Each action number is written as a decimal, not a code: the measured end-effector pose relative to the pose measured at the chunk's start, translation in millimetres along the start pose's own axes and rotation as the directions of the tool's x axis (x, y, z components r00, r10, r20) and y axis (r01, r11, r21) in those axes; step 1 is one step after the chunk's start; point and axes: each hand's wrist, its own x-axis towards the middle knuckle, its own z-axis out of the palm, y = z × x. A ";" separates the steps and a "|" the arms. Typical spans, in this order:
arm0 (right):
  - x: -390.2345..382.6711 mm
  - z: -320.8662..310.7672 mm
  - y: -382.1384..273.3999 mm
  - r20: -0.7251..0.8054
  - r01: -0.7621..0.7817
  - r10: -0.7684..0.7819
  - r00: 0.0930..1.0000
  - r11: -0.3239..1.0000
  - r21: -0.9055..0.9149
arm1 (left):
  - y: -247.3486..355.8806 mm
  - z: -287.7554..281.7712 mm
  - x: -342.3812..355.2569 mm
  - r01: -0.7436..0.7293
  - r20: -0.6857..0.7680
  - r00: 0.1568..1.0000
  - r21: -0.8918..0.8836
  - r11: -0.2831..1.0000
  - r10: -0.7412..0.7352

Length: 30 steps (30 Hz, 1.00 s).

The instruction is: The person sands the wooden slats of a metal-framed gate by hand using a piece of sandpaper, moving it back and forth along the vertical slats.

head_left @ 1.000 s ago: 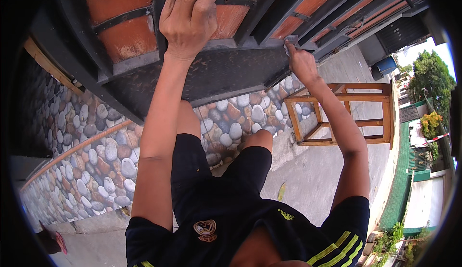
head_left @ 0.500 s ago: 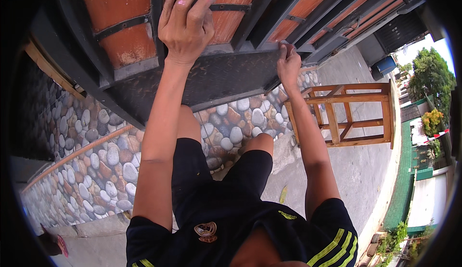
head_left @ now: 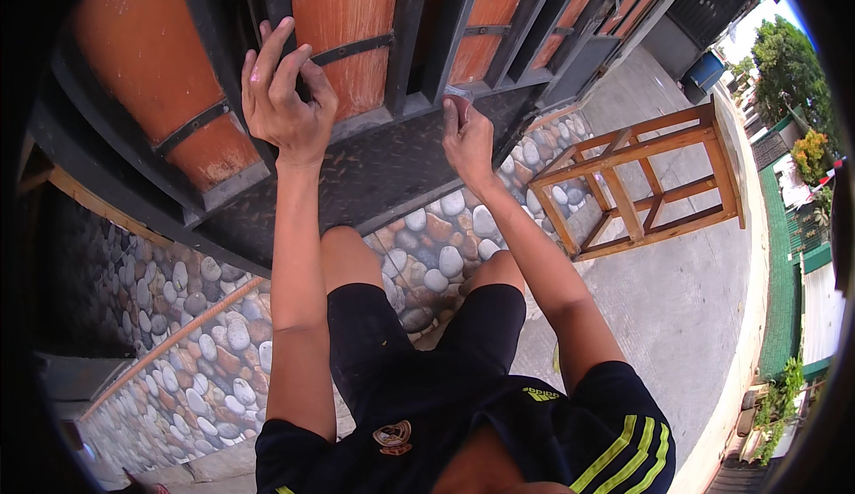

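Note:
My left hand (head_left: pixel 289 106) is raised in front of a black metal gate (head_left: pixel 410 22), by an upright bar between two orange-brown wooden panels. Its fingers are apart and bent, with nothing seen in them; whether the fingertips touch the bar is unclear. Farther right, my right hand (head_left: pixel 470 142) is closed around a small reddish-brown piece of what looks like sandpaper (head_left: pixel 460 102). That hand is at the gate's lower ledge, below a narrower wooden panel (head_left: pixel 476 53). A dark metal plate (head_left: pixel 383 160) runs along the gate's bottom, under both hands.
A wooden stool frame (head_left: pixel 637 178) lies on its side on the concrete at right. Pebble-patterned paving (head_left: pixel 436 253) spreads below the gate and around my legs. Far right, a blue drum (head_left: pixel 704 75) stands near a dark gate, with trees (head_left: pixel 788 62) beyond.
The view has shifted, so the gate sits farther left. My right hand has drawn slightly down and back along the ledge with the sandpaper; my left hand stays by the same bar, a bit lower.

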 end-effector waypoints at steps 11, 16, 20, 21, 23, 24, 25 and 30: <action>5.8 -9.3 0.9 0.037 0.042 -0.044 0.998 0.997 0.062 | -1.2 -0.4 -0.4 0.012 -0.025 1.000 -0.031 0.999 -0.012; 24.8 -33.2 37.6 -0.086 0.062 -0.079 0.993 0.981 -0.183 | 9.6 3.8 3.9 -0.018 0.002 1.000 0.003 1.000 0.018; 3.7 -9.3 -6.6 0.045 -0.016 0.012 0.999 0.995 0.103 | -1.7 -1.3 -0.6 -0.051 0.009 0.999 -0.004 0.999 0.051; 11.9 -18.6 2.9 0.068 0.002 -0.012 0.998 0.991 0.136 | 0.0 0.0 0.4 -0.047 0.009 0.999 -0.010 0.999 0.047; 19.7 -34.6 26.2 0.088 0.092 -0.079 0.993 0.984 -0.150 | 3.1 2.4 1.9 -0.054 0.009 0.998 -0.022 0.998 0.054; 22.7 -39.9 29.4 0.013 0.088 -0.087 0.996 0.977 -0.192 | 5.5 3.6 1.7 -0.032 -0.004 0.999 -0.018 0.999 0.032; 20.4 -36.7 28.9 0.003 0.082 -0.083 0.997 0.979 -0.187 | 6.7 4.7 1.4 -0.010 -0.016 1.000 -0.015 1.000 0.010; -0.9 -7.3 4.0 -0.042 0.145 -0.143 0.989 0.989 0.023 | 0.7 0.9 -0.4 -0.052 -0.009 0.999 0.002 0.999 0.052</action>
